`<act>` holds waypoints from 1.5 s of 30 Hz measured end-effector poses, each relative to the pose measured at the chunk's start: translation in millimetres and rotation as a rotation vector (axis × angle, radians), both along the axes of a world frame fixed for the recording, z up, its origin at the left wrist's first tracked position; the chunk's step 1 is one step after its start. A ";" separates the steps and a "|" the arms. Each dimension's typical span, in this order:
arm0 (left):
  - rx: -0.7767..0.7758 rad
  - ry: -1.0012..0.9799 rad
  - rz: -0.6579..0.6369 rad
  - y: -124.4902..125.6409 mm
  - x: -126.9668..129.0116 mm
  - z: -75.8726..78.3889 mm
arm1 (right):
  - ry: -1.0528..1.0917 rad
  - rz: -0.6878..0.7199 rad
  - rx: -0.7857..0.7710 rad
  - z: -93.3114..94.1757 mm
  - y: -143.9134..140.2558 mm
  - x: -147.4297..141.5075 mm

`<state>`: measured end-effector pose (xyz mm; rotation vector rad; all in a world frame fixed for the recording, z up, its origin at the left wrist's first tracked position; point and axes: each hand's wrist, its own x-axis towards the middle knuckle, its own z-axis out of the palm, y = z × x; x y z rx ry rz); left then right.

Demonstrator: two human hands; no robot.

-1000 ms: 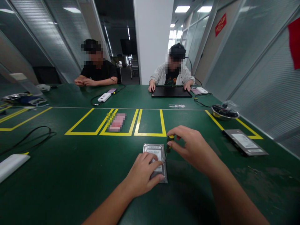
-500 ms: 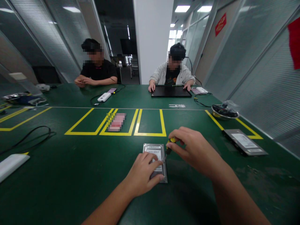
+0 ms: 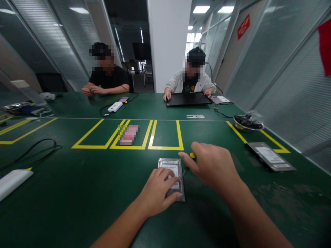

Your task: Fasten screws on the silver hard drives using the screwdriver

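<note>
A hard drive [image 3: 171, 178] lies flat on the green table [image 3: 77, 193], just this side of the yellow box [image 3: 165, 137] painted on the table top. The left hand [image 3: 157, 192] rests on top of the drive, fingers spread and bent, pressing it down; it covers the near half of the drive. The right hand [image 3: 212, 167] is just to the right of the drive and is closed around a small screwdriver [image 3: 188, 162]. The yellow end of the handle peeks out by the thumb, and the thin metal tip points down to the right edge of the drive. I cannot tell if the tip touches a screw. Well to the right of the drive lies a second flat drive [image 3: 270, 156] with a white label. Past that one sits a metal bowl [image 3: 248, 123] with dark bits in it. To the left of the drive, far off, a black cable [image 3: 33, 150] curls on the table, and a white block [image 3: 12, 182] lies near the table edge. Across the table from the drive sit two other people. One has both hands on a flat black panel [image 3: 188, 99]. The other rests folded arms near a white box [image 3: 115, 107] with a cord.
</note>
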<state>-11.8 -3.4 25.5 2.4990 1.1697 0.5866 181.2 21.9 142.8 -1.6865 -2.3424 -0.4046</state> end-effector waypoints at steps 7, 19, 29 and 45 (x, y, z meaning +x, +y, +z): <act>0.002 0.009 0.004 -0.7 -0.6 1.2 | -0.047 -0.087 -0.067 1.4 0.2 -5.3; 0.003 0.002 0.002 -1.3 -0.8 0.2 | -0.049 -0.003 -0.087 2.1 -5.3 -9.4; 0.010 0.007 0.002 -1.2 -1.4 0.8 | -0.011 0.024 -0.128 3.3 -1.5 -7.5; 0.020 0.016 0.006 -1.6 -0.9 0.3 | -0.005 -0.025 -0.142 0.7 0.8 -8.5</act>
